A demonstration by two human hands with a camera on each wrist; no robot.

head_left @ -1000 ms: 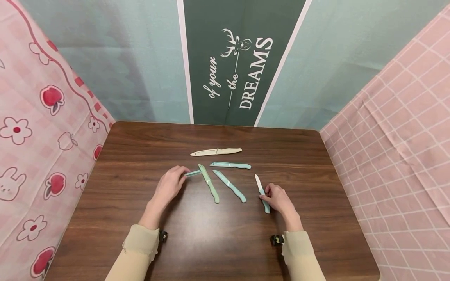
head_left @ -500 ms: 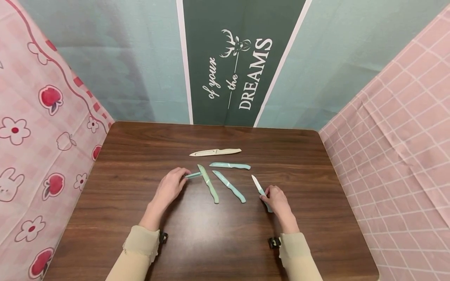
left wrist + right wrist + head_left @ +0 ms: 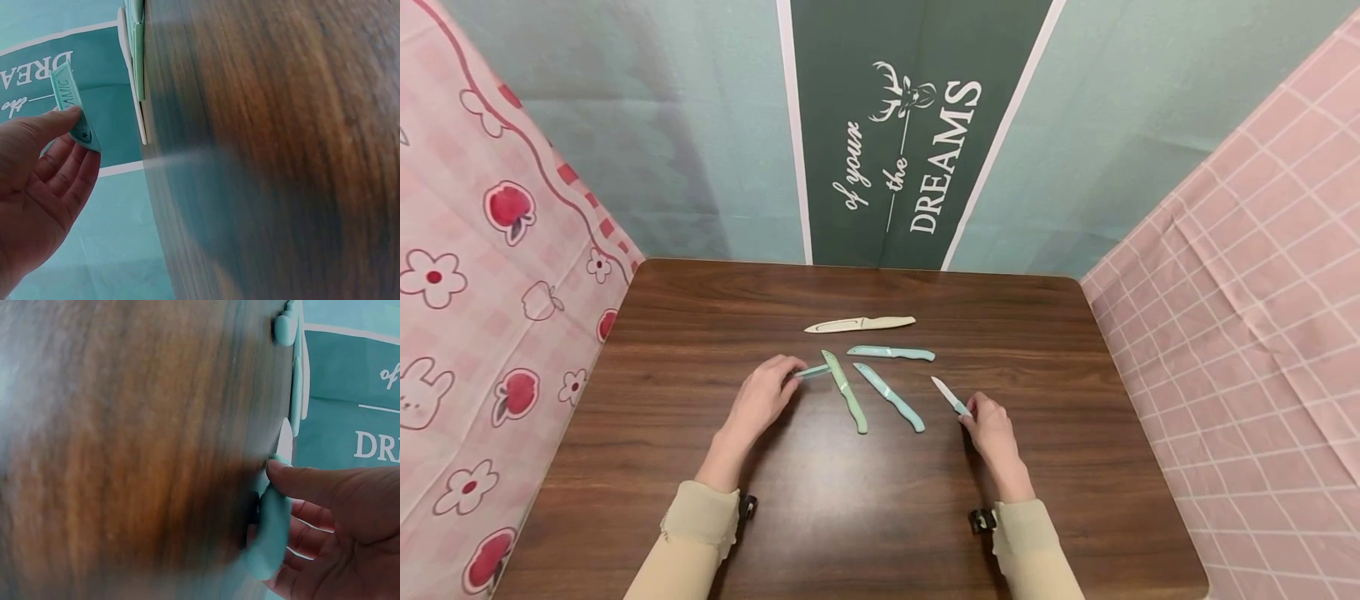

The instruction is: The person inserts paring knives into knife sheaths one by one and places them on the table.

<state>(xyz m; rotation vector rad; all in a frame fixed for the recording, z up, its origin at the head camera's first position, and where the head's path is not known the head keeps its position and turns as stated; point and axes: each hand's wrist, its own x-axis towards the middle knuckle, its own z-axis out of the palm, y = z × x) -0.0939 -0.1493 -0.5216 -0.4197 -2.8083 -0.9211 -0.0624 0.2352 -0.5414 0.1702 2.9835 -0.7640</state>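
Between thumb and fingers, my left hand (image 3: pixel 762 396) pinches a blue-green knife sheath (image 3: pixel 70 97), raised lettering on its face in the left wrist view. My right hand (image 3: pixel 992 429) grips a small paring knife (image 3: pixel 947 393) by its blue handle, its white blade bare and pointing up and left. In the right wrist view the handle (image 3: pixel 273 531) runs along the fingers; in the head view the hand hides most of it. A sheathed green knife (image 3: pixel 846 392) lies at the sheath's right end, with a sheathed blue knife (image 3: pixel 889 397) beside it.
Farther back on the brown wooden table (image 3: pixel 880 508) lie another sheathed blue knife (image 3: pixel 891 353) and a sheathed cream knife (image 3: pixel 860 325). Printed cloths hang behind the table and at both sides.
In the right hand the paring knife has turned, its tip swinging left and its handle going out of sight under the hand. The left hand with the sheath has hardly moved.
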